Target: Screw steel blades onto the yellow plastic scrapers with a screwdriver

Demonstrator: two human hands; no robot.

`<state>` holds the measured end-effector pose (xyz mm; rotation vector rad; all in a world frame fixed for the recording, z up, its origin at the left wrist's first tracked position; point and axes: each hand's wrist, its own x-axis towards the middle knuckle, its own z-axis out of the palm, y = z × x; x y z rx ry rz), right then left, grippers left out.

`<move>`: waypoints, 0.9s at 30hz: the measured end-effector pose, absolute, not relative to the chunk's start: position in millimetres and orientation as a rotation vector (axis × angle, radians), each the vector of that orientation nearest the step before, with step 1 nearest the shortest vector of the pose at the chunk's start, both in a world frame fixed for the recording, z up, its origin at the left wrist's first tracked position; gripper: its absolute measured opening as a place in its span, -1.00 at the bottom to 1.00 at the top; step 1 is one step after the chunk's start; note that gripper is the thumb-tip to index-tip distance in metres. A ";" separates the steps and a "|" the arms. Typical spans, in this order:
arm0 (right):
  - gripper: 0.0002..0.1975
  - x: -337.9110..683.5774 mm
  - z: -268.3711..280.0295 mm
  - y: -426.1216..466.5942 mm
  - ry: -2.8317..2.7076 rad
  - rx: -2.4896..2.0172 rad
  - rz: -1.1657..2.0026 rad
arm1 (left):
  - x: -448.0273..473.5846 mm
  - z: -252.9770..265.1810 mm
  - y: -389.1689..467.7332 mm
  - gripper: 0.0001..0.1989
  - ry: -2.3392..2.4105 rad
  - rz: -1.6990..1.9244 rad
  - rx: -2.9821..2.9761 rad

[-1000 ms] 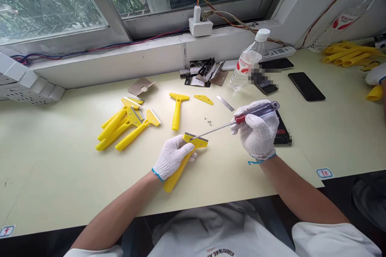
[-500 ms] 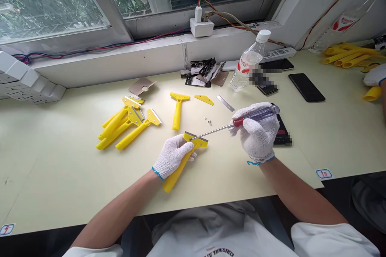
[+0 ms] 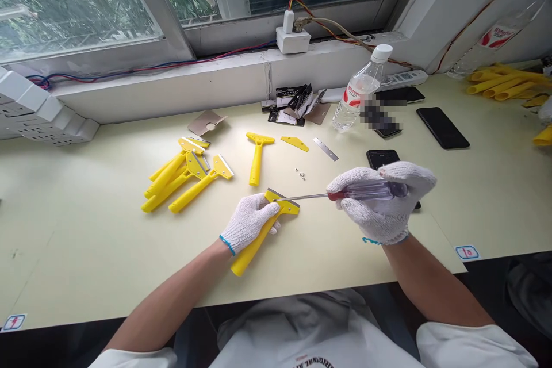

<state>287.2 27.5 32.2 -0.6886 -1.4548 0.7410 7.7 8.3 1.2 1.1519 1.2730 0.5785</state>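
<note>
My gloved left hand [image 3: 249, 219] is closed around the neck of a yellow scraper [image 3: 254, 246], its bladed head tilted up to the right. In my gloved right hand [image 3: 379, 201] is a screwdriver [image 3: 364, 191] with a clear and red handle. Its shaft points left, and the tip meets the scraper head near a screw. Beyond them lie another yellow scraper handle [image 3: 256, 164], a loose yellow cover plate [image 3: 295, 143], a flat metal blade [image 3: 325, 149] and several small screws [image 3: 301, 175].
Several scrapers with blades [image 3: 183, 175] lie in a pile on the left. Black packaging [image 3: 297, 104], a water bottle [image 3: 356, 92] and phones [image 3: 443, 127] are at the back. More yellow handles [image 3: 500, 83] lie at the far right, near a partly visible gloved hand.
My right hand has shifted right and turned, its fingers opening out along the screwdriver handle; the shaft now lies flatter. My left hand keeps holding the scraper. The camera view has shifted slightly.
</note>
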 end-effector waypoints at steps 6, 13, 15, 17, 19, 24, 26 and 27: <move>-0.94 289.9 88.6 36.3 -1.906 -0.820 0.184 | 5.0 0.6 11.8 -0.76 1.288 0.528 1.137; -0.36 278.6 145.6 53.6 -2.191 -1.204 -0.371 | 2.7 -0.5 13.5 -0.76 1.275 0.489 1.158; -0.37 272.6 149.6 58.8 -2.230 -1.216 -0.284 | 2.4 -1.0 13.8 -0.76 1.266 0.471 1.172; -0.39 267.7 151.9 63.7 -2.259 -1.154 -0.218 | 2.2 -1.1 14.0 -0.76 1.254 0.462 1.179; -0.41 264.5 154.2 67.0 -2.289 -1.079 -0.172 | 2.2 -0.7 14.1 -0.77 1.248 0.462 1.177; -0.51 265.5 160.4 68.3 -2.406 -0.901 -0.009 | 2.9 4.6 14.7 -0.77 1.252 0.442 1.183; -0.58 268.8 160.8 67.2 -2.436 -0.793 0.143 | 3.8 7.7 15.1 -0.78 1.247 0.426 1.181; -0.64 270.7 160.5 66.2 -2.449 -0.745 0.237 | 4.3 9.1 15.2 -0.78 1.244 0.424 1.177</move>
